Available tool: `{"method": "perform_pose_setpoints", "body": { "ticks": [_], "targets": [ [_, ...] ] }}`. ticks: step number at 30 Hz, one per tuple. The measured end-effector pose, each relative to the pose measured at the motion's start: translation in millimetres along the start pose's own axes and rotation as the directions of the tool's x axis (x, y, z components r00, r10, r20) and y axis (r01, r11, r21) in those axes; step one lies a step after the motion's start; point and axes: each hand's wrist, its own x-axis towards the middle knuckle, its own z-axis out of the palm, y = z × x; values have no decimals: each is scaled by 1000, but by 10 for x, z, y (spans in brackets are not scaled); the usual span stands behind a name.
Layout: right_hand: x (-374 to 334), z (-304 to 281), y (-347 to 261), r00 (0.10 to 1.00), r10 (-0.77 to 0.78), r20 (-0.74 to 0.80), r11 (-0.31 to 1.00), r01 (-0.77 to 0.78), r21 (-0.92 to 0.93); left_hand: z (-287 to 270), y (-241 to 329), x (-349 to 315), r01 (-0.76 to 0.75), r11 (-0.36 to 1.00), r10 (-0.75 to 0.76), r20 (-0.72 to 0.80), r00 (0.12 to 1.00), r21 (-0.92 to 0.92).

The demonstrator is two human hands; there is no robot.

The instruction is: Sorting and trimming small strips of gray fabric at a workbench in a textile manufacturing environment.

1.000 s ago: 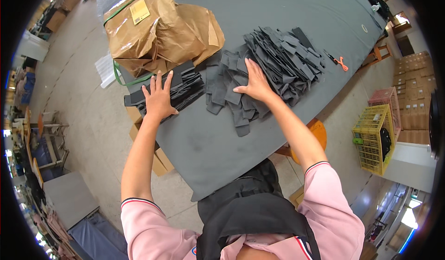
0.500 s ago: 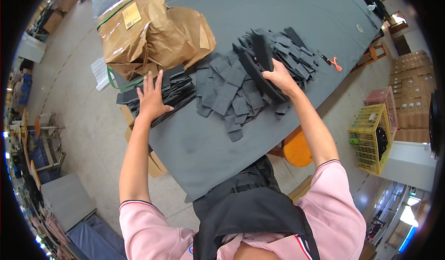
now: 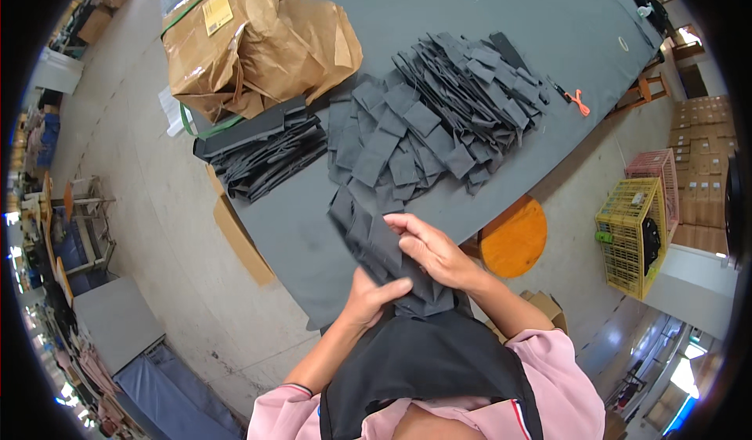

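One bundle of dark cloth pieces (image 3: 376,240), held at the near end of the table (image 3: 501,5), left hand (image 3: 366,297) clasping its lower left side, thumb on top, right hand (image 3: 440,258) pinching its right edge; beyond lie a loose cloth heap (image 3: 466,87), a cloth stack (image 3: 270,154) and a brown paper bag (image 3: 290,44).

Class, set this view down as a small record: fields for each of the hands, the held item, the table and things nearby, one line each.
Left hand: grips the dark grey bundle, thumb on top
Right hand: holds the bundle's right side
Held item: flat, dark pieces gathered together, by the table's near edge
Table: grey-covered; brown paper package, dark stack, spread heap of grey pieces, orange-handled scissors
Nearby: orange stool, yellow crate
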Motion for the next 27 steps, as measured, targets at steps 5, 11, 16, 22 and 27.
{"method": "perform_pose_setpoints", "body": {
  "ticks": [5, 11, 16, 22, 27],
  "targets": [
    [109, 168, 651, 986, 126, 108, 615, 8, -789, -443, -390, 137, 205, 965, -252, -360, 898, -165],
    [1074, -95, 661, 783, -204, -588, 869, -131, -477, -429, -181, -5, 26, 988, 19, -288, 958, 154],
    [1651, 37, 772, 552, -234, -800, 659, -516, -548, -202, 11, 67, -43, 978, 74, -148, 986, 206],
    [1352, -88, 706, 709, 144, -691, 971, -236, -39, -563, -1, -13, -37, 991, 75, -301, 951, 130],
    [1860, 197, 724, 517, -132, -846, 646, -602, -469, -310, 21, 154, 12, 972, 48, -248, 968, 236]
  ]
}}
